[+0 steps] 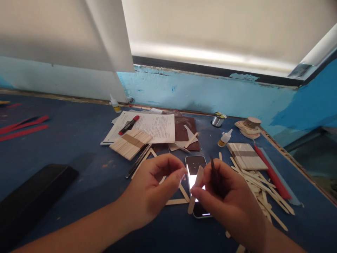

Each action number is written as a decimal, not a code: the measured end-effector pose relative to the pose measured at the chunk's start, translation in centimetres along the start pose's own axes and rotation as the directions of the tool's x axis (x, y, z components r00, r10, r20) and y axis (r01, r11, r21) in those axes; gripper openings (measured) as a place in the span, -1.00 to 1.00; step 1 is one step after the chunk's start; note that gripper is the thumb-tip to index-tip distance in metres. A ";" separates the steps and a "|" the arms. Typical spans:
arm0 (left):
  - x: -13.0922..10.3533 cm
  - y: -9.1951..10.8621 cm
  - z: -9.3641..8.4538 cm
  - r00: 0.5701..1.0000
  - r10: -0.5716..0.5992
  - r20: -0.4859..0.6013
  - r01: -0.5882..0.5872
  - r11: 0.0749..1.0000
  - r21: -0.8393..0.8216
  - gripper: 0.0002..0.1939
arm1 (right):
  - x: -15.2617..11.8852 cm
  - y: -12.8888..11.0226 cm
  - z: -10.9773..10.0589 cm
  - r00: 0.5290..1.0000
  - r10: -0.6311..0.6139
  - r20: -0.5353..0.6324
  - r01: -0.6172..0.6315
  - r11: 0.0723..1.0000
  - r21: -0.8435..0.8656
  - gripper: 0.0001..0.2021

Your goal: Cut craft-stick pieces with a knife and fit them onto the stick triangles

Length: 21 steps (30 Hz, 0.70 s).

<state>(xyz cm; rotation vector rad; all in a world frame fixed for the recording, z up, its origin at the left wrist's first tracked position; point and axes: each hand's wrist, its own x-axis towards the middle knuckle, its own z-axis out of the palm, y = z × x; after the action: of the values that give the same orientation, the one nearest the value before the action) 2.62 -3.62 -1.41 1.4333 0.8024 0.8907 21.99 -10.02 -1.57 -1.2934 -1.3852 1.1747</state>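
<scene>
My right hand (229, 196) pinches a short wooden craft stick (192, 205) between thumb and finger, tilted upright. A dark, thin tool (212, 167) is tucked in the same hand; its kind I cannot make out. To the left, my left hand (155, 186) has thumb and forefinger pressed together; whatever may be between them is too small to name. Below the hands lies a smartphone (195, 162) with a lit screen. Joined or touching craft sticks (176, 202) form an angular outline on the blue table, partly hidden by my left hand.
Loose craft sticks (271, 196) and a banded bundle (247, 158) lie right; another bundle (131, 144) rests by papers (160, 130) and a marker (129, 125). Two glue bottles (224, 138), a wire spool (219, 120) and sandpaper (189, 123) sit behind. A black case (39, 189) lies left.
</scene>
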 end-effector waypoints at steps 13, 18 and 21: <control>0.5 0.2 -0.1 0.996 -0.026 0.089 0.045 0.974 -0.224 -0.83 | -0.1 0.1 0.2 0.990 -0.120 -0.070 0.092 0.944 -0.316 -0.92; 0.0 0.2 0.1 0.988 -0.075 0.138 0.103 0.972 -0.212 -0.91 | 0.2 -0.1 0.4 0.969 -0.223 -0.103 0.163 0.897 -0.411 -0.92; 0.0 0.1 0.3 0.988 -0.083 0.133 0.109 0.974 -0.201 -0.91 | 0.0 -0.2 0.5 0.965 -0.246 -0.088 0.184 0.880 -0.437 -0.91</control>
<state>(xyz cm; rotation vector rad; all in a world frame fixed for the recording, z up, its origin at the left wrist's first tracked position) 2.83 -3.79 -1.28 1.2431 0.6599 0.7797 21.50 -10.03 -1.43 -1.4418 -1.6900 0.6312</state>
